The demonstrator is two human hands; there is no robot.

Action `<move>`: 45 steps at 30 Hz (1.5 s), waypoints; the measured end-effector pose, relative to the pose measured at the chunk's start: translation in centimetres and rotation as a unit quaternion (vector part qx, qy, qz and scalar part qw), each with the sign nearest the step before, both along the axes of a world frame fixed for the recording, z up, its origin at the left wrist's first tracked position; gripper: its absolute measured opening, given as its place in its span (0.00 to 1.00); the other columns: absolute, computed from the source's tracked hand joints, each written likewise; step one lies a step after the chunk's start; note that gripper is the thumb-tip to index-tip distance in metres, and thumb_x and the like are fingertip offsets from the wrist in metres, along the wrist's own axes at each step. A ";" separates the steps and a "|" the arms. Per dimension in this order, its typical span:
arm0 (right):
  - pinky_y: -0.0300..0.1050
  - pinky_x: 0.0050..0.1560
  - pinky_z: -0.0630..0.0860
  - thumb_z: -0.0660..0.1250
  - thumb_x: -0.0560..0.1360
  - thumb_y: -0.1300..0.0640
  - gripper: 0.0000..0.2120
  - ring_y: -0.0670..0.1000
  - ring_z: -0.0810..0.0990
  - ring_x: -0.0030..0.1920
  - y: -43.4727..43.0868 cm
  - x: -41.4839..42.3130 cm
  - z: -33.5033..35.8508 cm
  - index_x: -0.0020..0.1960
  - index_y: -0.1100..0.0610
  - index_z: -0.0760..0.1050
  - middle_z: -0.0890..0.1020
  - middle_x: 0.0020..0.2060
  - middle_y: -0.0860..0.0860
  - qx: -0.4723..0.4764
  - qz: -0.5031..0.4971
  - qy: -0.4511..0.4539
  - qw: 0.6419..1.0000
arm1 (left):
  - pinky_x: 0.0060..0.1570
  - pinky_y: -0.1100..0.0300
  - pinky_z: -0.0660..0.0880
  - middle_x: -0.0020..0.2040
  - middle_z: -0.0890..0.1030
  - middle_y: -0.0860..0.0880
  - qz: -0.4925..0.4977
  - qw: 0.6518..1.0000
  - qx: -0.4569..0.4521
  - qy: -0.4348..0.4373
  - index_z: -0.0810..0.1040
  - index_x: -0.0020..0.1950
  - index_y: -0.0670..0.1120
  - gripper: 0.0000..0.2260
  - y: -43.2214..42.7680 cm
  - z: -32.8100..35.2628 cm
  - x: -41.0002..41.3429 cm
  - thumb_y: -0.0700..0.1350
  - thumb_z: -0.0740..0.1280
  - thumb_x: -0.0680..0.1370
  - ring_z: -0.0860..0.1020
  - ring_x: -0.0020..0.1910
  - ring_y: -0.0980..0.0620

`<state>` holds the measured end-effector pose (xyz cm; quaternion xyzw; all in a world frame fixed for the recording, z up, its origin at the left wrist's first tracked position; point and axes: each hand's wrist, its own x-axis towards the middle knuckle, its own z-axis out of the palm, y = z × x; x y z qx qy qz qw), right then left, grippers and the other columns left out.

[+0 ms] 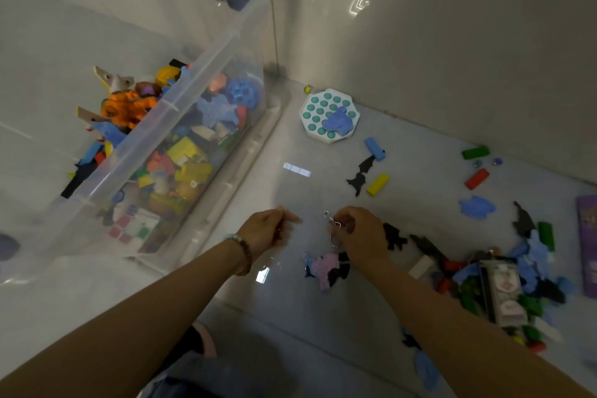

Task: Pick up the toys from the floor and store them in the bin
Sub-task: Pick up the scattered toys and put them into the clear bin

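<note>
The step in hand is a pick-up from the floor (290, 317). The right hand (358, 233) has its fingers curled round a small metal wire toy (332, 223) and holds it just above the tiles, right of the clear bin (210, 56), which is already part full. The left hand (268, 231) hangs near it with fingers drawn together; I cannot tell whether it pinches anything, as the view is dim there. Many toys remain: a heap (504, 278) at the near right and a bubble board (328, 115) farther off. Next, the wire toy probably has to be carried left over the rim and let go.
</note>
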<state>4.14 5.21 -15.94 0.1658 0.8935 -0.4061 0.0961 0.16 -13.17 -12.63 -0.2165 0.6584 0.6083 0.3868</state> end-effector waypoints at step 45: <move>0.39 0.39 0.57 0.75 0.66 0.50 0.17 0.46 0.68 0.40 -0.4 5.7 0.6 0.49 0.60 0.79 0.76 0.42 0.54 0.060 0.125 -0.043 0.989 | 0.36 0.55 0.82 0.46 0.81 0.42 0.139 0.982 0.075 -0.107 0.79 0.46 0.38 0.16 -2.6 -1.2 4.4 0.49 0.58 0.80 0.80 0.42 0.46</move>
